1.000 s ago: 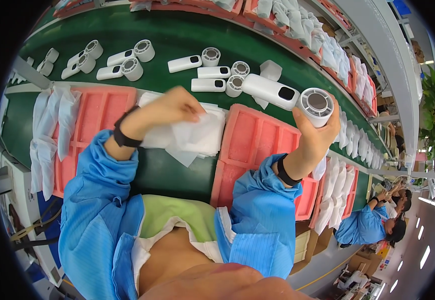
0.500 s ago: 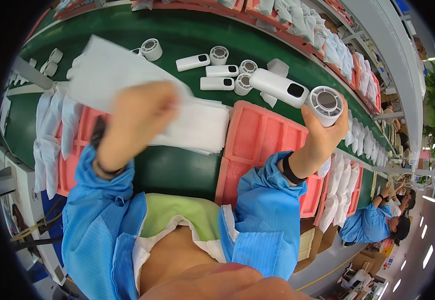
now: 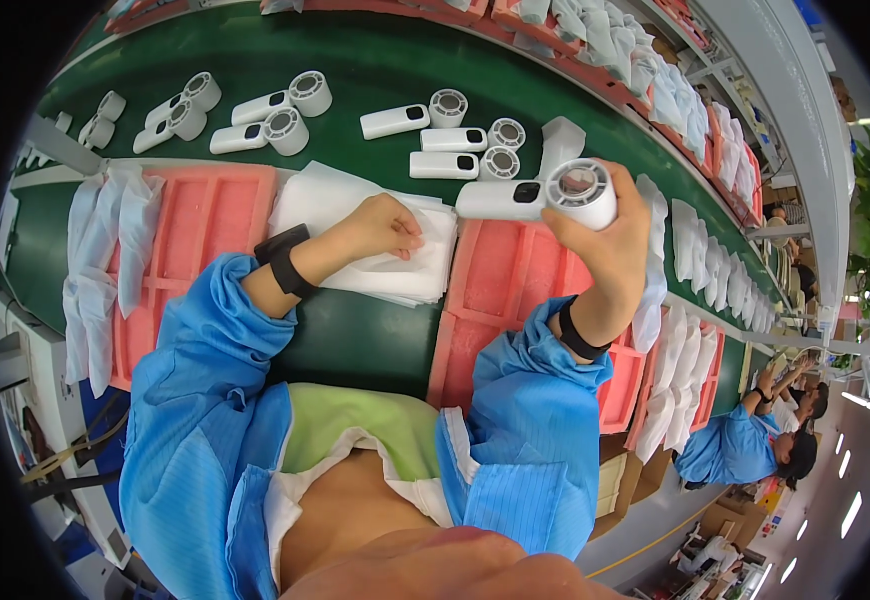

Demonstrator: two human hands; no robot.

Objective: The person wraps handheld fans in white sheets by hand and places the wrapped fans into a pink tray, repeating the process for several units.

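Right hand (image 3: pixel 610 232) clamped on one white plastic gadget with a rounded-bar handle and ringed drum head (image 3: pixel 500 201), between 1 and 2 o'clock from mid-view.
Head view: the handle points to 9 from the drum. Left hand (image 3: pixel 380 228), well apart from the right, is around 11, fingers bunched over one stack of thin white rectangular sheets (image 3: pixel 380 279); honestly can't tell if it's pinching any. On the dark green flat belt (image 3: pixel 375 60) I count three matching white gadgets (image 3: pixel 453 139) near 12, four more (image 3: pixel 240 138) around 10:30, plus others farther left, too small to count. Pink moulded trays flank the stack: one (image 3: pixel 217 222) between 9 and 10, another (image 3: pixel 495 270) about 2.
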